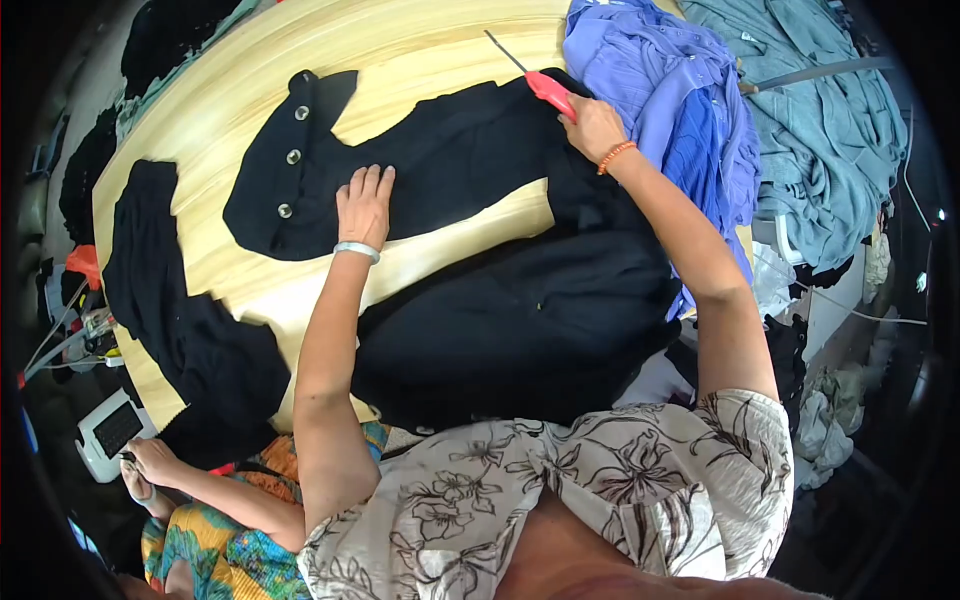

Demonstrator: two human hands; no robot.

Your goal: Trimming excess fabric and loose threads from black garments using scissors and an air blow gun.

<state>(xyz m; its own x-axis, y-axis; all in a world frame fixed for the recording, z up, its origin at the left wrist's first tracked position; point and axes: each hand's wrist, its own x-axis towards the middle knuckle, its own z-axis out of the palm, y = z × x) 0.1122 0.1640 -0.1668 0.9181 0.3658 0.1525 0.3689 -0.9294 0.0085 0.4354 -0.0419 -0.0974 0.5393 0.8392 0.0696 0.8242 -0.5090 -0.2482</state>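
Observation:
A black garment (pixel 440 150) lies spread on the wooden table, with 3 round shiny metal fasteners (pixel 293 157) in a row on its left part. My left hand (pixel 364 208) rests flat on the cloth, fingers stretched out, just right of the fasteners. At the garment's far right end, my right hand (pixel 597 130) is closed around the red handle of a tool (pixel 549 92). Its thin dark shaft points away to the far left, its tip over bare wood. More black cloth (pixel 520 330) is bunched between the table and my body.
The rounded wooden table (pixel 400 40) holds another black cloth (pixel 150 250) at left. Purple-blue garments (pixel 670 100) and grey-green ones (pixel 810 150) are heaped at right. Another person's hands (pixel 150 468) are at lower left, beside a white device (pixel 112 435) with a dark panel.

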